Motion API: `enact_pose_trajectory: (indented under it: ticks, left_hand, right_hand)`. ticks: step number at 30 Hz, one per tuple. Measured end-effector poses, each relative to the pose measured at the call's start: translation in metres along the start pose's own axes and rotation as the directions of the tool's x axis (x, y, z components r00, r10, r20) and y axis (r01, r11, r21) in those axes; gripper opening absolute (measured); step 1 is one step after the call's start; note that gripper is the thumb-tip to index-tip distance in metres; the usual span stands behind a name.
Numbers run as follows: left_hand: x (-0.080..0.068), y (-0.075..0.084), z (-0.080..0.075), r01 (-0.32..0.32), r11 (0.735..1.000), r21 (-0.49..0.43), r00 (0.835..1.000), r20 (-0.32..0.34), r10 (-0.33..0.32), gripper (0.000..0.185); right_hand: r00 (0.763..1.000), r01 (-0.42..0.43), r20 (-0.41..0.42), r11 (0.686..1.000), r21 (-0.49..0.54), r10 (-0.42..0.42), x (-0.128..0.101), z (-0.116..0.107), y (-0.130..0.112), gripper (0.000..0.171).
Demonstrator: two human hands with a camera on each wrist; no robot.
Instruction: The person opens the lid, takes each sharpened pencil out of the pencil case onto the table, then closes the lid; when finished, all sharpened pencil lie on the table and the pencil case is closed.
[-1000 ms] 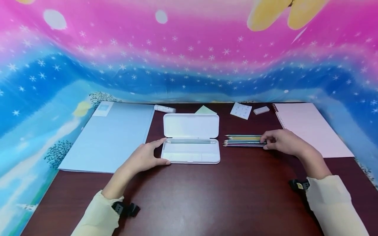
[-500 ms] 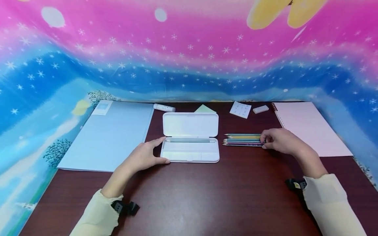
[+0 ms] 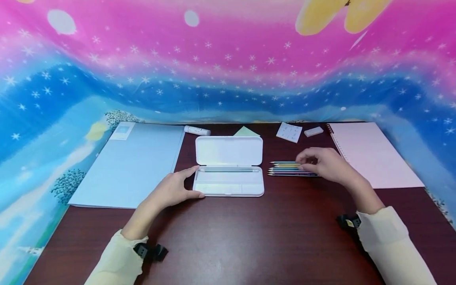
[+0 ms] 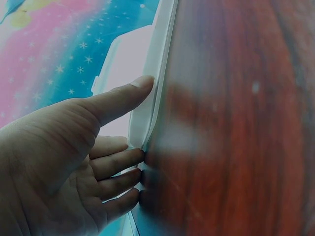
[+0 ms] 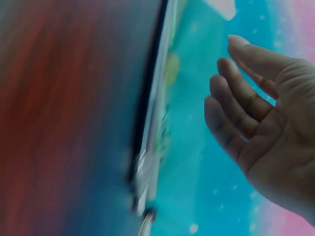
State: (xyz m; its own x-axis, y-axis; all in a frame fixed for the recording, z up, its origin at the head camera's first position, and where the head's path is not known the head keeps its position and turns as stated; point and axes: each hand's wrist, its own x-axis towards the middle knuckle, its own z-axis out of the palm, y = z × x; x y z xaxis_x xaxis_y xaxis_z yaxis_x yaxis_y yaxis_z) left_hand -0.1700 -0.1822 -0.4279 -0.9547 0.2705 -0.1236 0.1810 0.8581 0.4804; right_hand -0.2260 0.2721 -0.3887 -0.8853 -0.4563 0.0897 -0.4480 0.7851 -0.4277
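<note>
Head view: the left hand [image 3: 171, 192] braces the open white pencil case [image 3: 229, 166], fingers relaxed, while the right hand [image 3: 325, 164] hovers with fingers apart over the coloured pencils [image 3: 285, 169] just right of it. A careless sweep could scatter them.

Left wrist view: thumb and fingertips [image 4: 129, 160] merely touch the case's edge [image 4: 152, 98], so it could slide.

Right wrist view: blurred; the loose fingers [image 5: 236, 105] hold nothing.

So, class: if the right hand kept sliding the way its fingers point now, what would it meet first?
The right hand points left over the row of pencils. Past their tips, the first thing in line looks to be the open white pencil case, though the hand's height above the table is unclear.
</note>
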Motion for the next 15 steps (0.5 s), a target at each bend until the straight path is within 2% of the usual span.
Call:
enact_pose_trajectory:
  ticks: [5,11,15]
  left_hand:
    - [-0.001,0.0,-0.001,0.011,1.0,-0.006,1.0,0.002,-0.011,0.097]
    - [0.0,-0.001,-0.001,-0.004,1.0,-0.009,1.0,0.004,0.004,0.095]
    - [0.0,-0.001,-0.001,-0.006,1.0,-0.007,1.0,0.0,0.006,0.095]
  right_hand:
    - [0.998,0.057,-0.002,0.998,0.033,-0.057,0.018,0.004,-0.031,0.016]
    - [0.995,0.08,0.056,0.991,0.112,-0.087,0.038,0.02,-0.066,0.02]
    - [0.989,0.1,0.1,0.988,0.118,-0.112,0.048,0.035,-0.084,0.023]
